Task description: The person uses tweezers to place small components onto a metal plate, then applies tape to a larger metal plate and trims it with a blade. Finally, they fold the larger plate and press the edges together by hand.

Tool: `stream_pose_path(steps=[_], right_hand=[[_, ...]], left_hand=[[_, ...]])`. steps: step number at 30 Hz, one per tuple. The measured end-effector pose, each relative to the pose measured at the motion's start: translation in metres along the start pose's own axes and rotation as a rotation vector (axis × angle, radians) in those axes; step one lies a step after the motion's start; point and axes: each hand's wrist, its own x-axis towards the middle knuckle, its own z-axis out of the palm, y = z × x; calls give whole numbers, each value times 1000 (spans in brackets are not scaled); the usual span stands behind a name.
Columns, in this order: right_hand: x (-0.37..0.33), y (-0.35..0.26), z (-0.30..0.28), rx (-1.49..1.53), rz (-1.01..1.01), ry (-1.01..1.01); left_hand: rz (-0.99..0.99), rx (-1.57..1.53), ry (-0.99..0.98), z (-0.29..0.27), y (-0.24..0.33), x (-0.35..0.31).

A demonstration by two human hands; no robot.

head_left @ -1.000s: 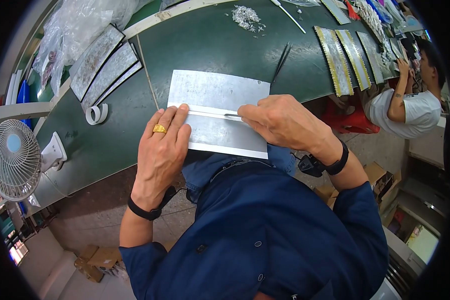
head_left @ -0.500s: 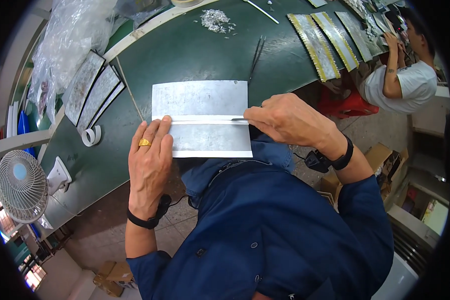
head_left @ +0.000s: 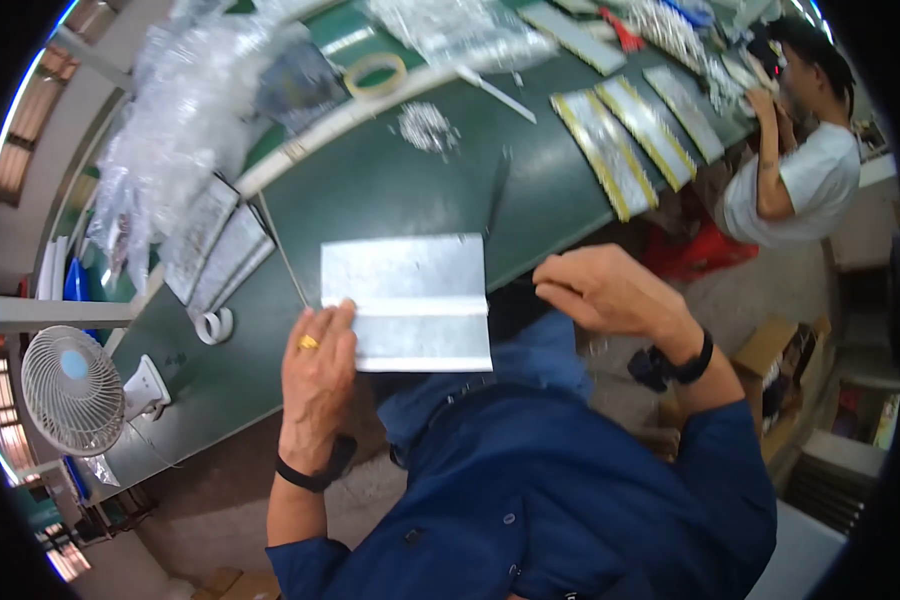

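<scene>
A grey metal sheet [head_left: 405, 268] lies at the table's near edge, with a white strip [head_left: 420, 307] across its middle and another along its near edge. The fingers of my left hand [head_left: 318, 385], stretched out, rest on the sheet's left edge, one fingertip at the strip's end. My right hand [head_left: 615, 290] is in the air to the right of the sheet, apart from it. Its fingers are closed; what they hold, if anything, is hidden. A dark, thin pair of tweezers [head_left: 497, 190], blurred, lies beyond the sheet.
A roll of white tape [head_left: 213, 326] and dark-edged plates [head_left: 205, 240] lie at left, near a fan [head_left: 58, 385]. Small silvery pieces [head_left: 427, 128] are heaped farther back. Yellow-edged panels [head_left: 610, 155] lie at right, near a seated person [head_left: 795, 165]. Clear plastic [head_left: 190, 120] is piled far left.
My right hand has come away from the strip, to the right; the thin dark tool seen in it earlier no longer shows. My left hand stays on the sheet. The whole view has shifted.
</scene>
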Motion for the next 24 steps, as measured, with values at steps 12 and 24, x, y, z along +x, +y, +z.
stream_pose_path(steps=[12,24], right_hand=[[288,11,73,176,-43,4],[266,5,66,4,-158,149]], left_hand=[[4,63,100,6,11,-10],[11,-43,171,21,5,-11]])
